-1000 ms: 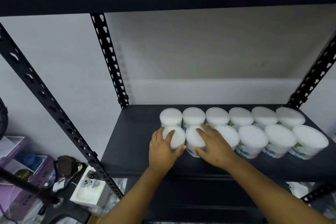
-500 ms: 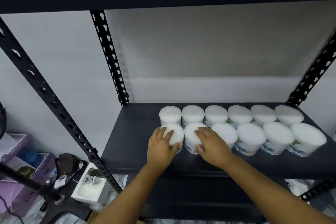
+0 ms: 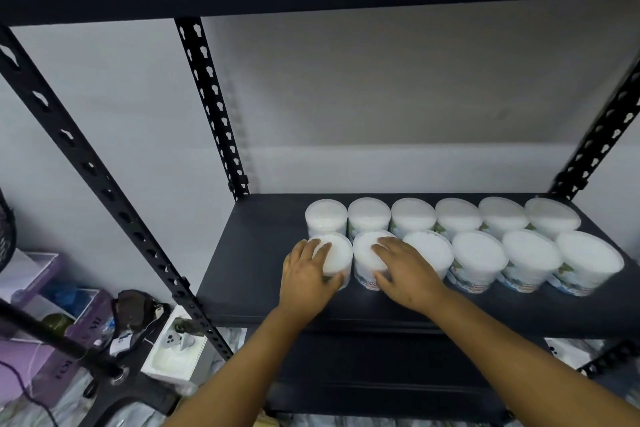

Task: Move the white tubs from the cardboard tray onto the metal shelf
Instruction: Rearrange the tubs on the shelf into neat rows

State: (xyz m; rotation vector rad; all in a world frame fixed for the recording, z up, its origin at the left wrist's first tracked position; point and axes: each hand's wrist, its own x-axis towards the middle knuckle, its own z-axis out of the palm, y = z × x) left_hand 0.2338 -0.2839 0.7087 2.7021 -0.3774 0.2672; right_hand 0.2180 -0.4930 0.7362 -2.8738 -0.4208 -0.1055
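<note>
Currently, in the head view, your left hand (image 3: 309, 276) grips the end tub (image 3: 334, 251) of the front row from its left side, fingers curled over the lid and thumb at the near wall. Your right hand (image 3: 406, 272) lies on the second tub (image 3: 371, 258), fingers spread over its lid and reaching down its near side; it appears to clasp the tub rather than rest flat, though the far side of the contact is hidden.

Both tubs stand upright on the metal shelf (image 3: 249, 274), just beside each other and directly in front of the back row (image 3: 440, 217). The remaining front tubs (image 3: 519, 258) run off to your right. Bare shelf lies only to the left, so the left hand is nearer to any open position. The cardboard tray is not in this view. Judged from this, both tubs are placed and each grasp is due for release.
</note>
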